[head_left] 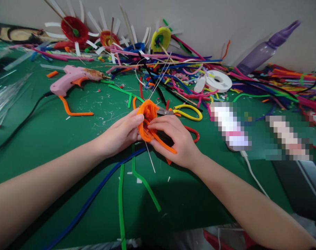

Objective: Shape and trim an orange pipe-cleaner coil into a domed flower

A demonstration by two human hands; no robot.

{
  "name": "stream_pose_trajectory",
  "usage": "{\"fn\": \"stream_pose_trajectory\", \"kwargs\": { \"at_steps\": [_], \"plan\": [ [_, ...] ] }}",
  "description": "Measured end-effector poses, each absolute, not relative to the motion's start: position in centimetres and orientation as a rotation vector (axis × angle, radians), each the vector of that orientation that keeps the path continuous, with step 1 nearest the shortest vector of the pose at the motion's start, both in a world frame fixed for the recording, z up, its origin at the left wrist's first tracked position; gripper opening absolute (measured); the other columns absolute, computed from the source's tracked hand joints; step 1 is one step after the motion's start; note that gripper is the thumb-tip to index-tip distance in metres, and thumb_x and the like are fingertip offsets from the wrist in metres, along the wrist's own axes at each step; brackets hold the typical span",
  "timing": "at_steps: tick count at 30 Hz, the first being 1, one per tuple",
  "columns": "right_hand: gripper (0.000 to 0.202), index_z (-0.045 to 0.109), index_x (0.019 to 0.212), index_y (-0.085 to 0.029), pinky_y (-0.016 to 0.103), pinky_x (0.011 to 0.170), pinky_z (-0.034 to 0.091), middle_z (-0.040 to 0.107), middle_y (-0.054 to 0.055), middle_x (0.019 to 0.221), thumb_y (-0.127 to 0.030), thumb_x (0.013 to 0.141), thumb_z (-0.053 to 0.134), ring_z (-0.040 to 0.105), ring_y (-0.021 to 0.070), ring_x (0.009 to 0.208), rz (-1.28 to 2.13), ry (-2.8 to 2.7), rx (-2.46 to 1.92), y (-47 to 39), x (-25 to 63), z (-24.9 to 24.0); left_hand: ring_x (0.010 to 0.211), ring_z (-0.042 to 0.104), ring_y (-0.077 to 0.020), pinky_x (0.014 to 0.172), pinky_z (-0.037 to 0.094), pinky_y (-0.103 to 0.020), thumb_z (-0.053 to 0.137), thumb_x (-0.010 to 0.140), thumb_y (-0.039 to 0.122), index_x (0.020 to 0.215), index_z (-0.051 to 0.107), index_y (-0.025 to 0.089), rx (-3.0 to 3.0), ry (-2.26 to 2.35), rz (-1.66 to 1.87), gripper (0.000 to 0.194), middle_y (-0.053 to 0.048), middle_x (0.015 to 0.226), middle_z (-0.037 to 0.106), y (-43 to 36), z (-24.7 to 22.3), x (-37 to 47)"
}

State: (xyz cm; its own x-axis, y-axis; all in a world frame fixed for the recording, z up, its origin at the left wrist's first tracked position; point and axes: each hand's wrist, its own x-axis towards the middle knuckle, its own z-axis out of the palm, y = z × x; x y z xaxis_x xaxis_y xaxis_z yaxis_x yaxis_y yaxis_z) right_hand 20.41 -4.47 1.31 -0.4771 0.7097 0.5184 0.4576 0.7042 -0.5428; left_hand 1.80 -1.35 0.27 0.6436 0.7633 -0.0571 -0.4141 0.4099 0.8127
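Note:
My left hand (124, 130) grips the left side of a small cup shape coiled from orange pipe cleaner (145, 134), thumb over its rim. My right hand (177, 140) pinches at the cup's right side, where a loose orange end hangs down across the fingers. Thin pale sticks or wires (151, 158) show above and below the cup. Right behind my hands lie scissors (187, 111) with a yellow and a red handle, partly hidden by my right hand. Green pipe cleaners (144, 184) and a long blue one (95, 191) lie on the table nearer to me.
A pink glue gun (69, 79) lies left with its black cord. Coiled flower-like pieces (74, 29) with white strips lean at the back wall. A white spool (218, 81), a purple bottle (259, 52) and heaped pipe cleaners (282, 83) are behind right. A blurred-out lit device (230, 126) has a white cable.

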Motion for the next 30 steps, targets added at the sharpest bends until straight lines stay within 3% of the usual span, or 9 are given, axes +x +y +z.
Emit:
{"fn": "stream_pose_trajectory", "kwargs": {
  "at_steps": [11,17,30],
  "plan": [
    [0.021,0.060,0.108,-0.015,0.044,0.098,0.047,0.067,0.013,0.111,-0.021,0.088,0.060,0.059,0.0222,0.110,0.415,-2.164,-0.865,-4.41,20.41,1.27,0.083,0.068,-0.0141,0.077,0.057,-0.028,0.057,0.090,0.039,0.118,0.053,0.016,0.851,0.449,0.781,0.036,-0.004,0.100,0.069,-1.35,0.24,1.84],
    [0.020,0.060,0.108,-0.018,0.046,0.097,0.047,0.066,0.011,0.111,-0.022,0.089,0.059,0.059,0.0224,0.110,0.428,-2.164,-0.874,-4.40,20.42,1.25,0.085,0.068,-0.0157,0.078,0.055,-0.030,0.053,0.092,0.038,0.115,0.056,0.020,0.879,0.470,0.788,0.030,-0.002,0.099,0.070,-1.41,0.28,1.93],
    [0.019,0.060,0.107,-0.018,0.045,0.098,0.047,0.066,0.011,0.111,-0.023,0.089,0.058,0.059,0.0227,0.110,0.435,-2.169,-0.884,-4.45,20.43,1.38,0.084,0.069,-0.0125,0.077,0.057,-0.025,0.060,0.088,0.040,0.118,0.054,0.018,0.828,0.414,0.774,0.037,-0.001,0.097,0.071,-1.29,0.18,1.86]
  ]
}}
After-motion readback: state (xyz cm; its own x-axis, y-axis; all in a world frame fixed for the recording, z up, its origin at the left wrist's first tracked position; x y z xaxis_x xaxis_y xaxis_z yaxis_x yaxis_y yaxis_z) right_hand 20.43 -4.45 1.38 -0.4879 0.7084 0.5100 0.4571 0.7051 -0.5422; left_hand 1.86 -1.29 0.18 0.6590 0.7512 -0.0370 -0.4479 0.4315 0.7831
